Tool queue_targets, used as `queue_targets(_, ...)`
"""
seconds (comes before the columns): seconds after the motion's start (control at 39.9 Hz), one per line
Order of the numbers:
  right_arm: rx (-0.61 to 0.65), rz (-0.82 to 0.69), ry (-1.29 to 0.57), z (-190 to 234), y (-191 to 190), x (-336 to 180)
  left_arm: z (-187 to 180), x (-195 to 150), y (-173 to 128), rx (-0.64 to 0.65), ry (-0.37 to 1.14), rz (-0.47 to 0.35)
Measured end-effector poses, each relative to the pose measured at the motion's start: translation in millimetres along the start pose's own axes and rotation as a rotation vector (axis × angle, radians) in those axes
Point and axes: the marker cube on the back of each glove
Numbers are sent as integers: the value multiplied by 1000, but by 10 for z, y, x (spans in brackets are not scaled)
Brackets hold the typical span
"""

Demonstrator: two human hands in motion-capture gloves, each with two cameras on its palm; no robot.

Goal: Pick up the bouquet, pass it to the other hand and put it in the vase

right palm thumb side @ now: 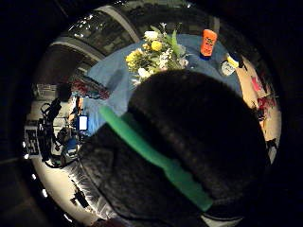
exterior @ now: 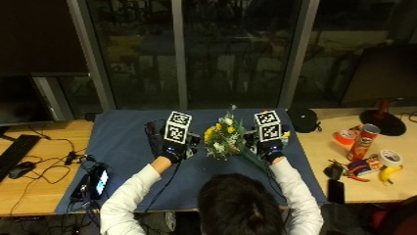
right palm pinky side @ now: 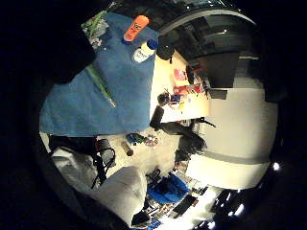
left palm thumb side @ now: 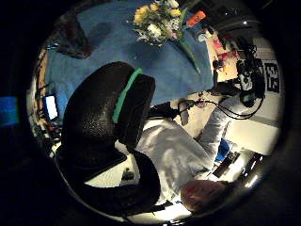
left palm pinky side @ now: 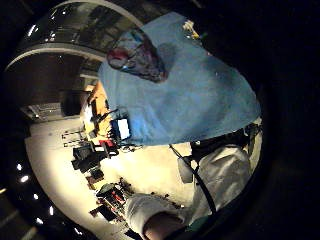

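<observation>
A person seated at a desk [exterior: 52, 147] draped in a blue cloth [exterior: 124, 147] holds both gloved hands over the work surface, the bouquet [exterior: 223, 138] lying on the cloth between them. Its yellow and white blooms sit just beside the left hand [exterior: 172, 151], while the green stems run along the cloth toward the right hand [exterior: 269, 149] and the person's body. The long axis therefore slants from the flower heads, farther from the person, down to the stem ends on the right side.

The left thumb-side palm view shows a thumb and a finger curled toward each other with nothing between them, the bouquet lying apart on the cloth. The right fingers are curled in front of their camera too, and appear empty, though from above it is hard to say whether they already touch the stems.

The patterned vase [left palm pinky side: 137, 54] seems to stand behind the left hand, largely hidden from the overhead camera.

The risks ahead: a grasp taken too near the blooms could crush them, or leave the stems swinging at the handover. With the vase so close to the left hand, a careless reach could also tip it.
</observation>
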Motion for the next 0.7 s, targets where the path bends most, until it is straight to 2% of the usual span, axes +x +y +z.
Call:
queue_targets(0.2, 15, -31, -54, 114, -27, -66, 2, -95, 92, 4, 26, -6)
queue_targets(0.38, -48, -54, -54, 188, -72, -85, 94, -156, 33, 47, 76, 18)
queue_targets(0.48, -107, -90, -67, 218, -21, -73, 197, -121, -22, 95, 122, 38)
queue_targets(0.7, -155, -89, -100, 153, 68, -9, 310, 65, -162, 102, 193, 110)
